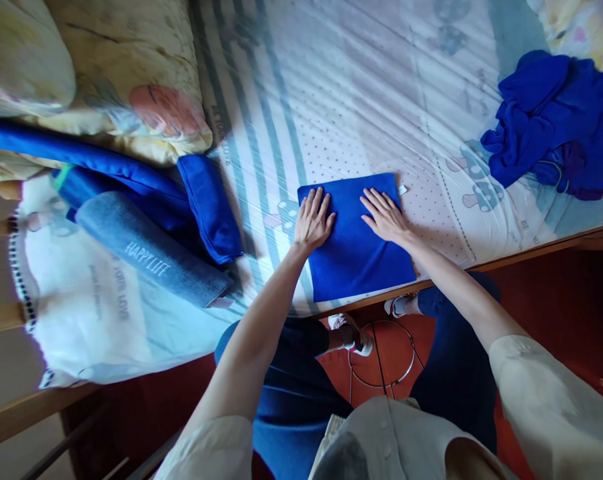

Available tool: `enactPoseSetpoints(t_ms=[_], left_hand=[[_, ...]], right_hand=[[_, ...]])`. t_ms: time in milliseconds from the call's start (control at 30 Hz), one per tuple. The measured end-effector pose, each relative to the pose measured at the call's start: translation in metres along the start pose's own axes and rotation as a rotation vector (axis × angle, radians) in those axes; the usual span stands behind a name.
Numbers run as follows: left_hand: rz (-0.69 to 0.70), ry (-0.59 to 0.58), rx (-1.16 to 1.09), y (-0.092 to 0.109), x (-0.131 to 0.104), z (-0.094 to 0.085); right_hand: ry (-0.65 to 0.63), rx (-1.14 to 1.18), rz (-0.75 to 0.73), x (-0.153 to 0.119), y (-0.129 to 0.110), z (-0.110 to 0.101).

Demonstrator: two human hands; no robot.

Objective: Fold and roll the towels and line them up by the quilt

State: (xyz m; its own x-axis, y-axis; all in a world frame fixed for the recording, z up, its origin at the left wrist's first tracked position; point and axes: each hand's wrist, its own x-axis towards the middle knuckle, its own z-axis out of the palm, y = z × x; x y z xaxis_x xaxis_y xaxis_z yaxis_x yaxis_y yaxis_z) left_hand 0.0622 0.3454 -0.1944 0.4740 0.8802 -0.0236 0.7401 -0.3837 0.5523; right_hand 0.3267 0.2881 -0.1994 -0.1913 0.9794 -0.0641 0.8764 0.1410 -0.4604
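A blue cloth (359,243), roughly square and spread out, lies at the near edge of the bed in front of me. Flat on its upper left part rests my left hand (313,219), fingers stretched out and pointing away. My right hand (385,215) presses on the upper right part, its fingers slightly spread. Neither hand grips anything. A small white tag (402,190) sticks out at the cloth's right side. Faint creases run across the lower half of the cloth.
At the right is a crumpled heap of blue cloths (551,127). Rolled blue cloths (209,207) and a grey-blue towel roll (151,247) marked "HAPPY LIFE" lie on the left by a pillow (96,313). The wooden bed edge (531,250) runs before my knees.
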Motion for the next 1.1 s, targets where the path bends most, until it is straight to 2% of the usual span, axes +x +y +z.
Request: enactPoseSetpoints(t_ms=[133, 200, 267, 367, 433, 533, 633, 700, 800, 933, 1100], left_hand=[[-0.108, 0.049, -0.019, -0.018, 0.009, 0.004], [-0.150, 0.077, -0.019, -0.015, 0.017, 0.004], [-0.140, 0.077, -0.027, 0.000, 0.014, 0.008], [-0.059, 0.018, -0.063, 0.030, -0.016, 0.022], [-0.042, -0.018, -0.091, 0.044, -0.044, 0.032], [-0.113, 0.000, -0.107, 0.051, -0.073, 0.037], [-0.182, 0.038, -0.112, 0.056, -0.083, 0.036], [-0.198, 0.038, -0.118, 0.064, -0.092, 0.038], [-0.209, 0.023, -0.131, 0.076, -0.119, 0.044], [-0.321, 0.094, -0.118, 0.078, -0.159, 0.045], [-0.436, 0.135, -0.101, 0.078, -0.183, 0.044]], right_hand=[[0.017, -0.012, 0.067, 0.019, 0.019, -0.009], [0.047, -0.034, 0.120, 0.028, 0.012, -0.012], [0.060, -0.051, 0.126, 0.022, -0.009, -0.009], [0.017, -0.046, 0.048, -0.015, -0.046, 0.006], [-0.035, -0.029, 0.005, -0.042, -0.057, 0.013], [-0.038, -0.030, 0.057, -0.061, -0.054, 0.013], [-0.001, -0.048, 0.132, -0.060, -0.053, 0.010], [-0.008, -0.044, 0.131, -0.065, -0.060, 0.011], [-0.053, -0.017, 0.093, -0.089, -0.068, 0.014], [-0.023, -0.024, 0.190, -0.120, -0.053, 0.006], [-0.002, -0.020, 0.243, -0.134, -0.037, -0.001]])
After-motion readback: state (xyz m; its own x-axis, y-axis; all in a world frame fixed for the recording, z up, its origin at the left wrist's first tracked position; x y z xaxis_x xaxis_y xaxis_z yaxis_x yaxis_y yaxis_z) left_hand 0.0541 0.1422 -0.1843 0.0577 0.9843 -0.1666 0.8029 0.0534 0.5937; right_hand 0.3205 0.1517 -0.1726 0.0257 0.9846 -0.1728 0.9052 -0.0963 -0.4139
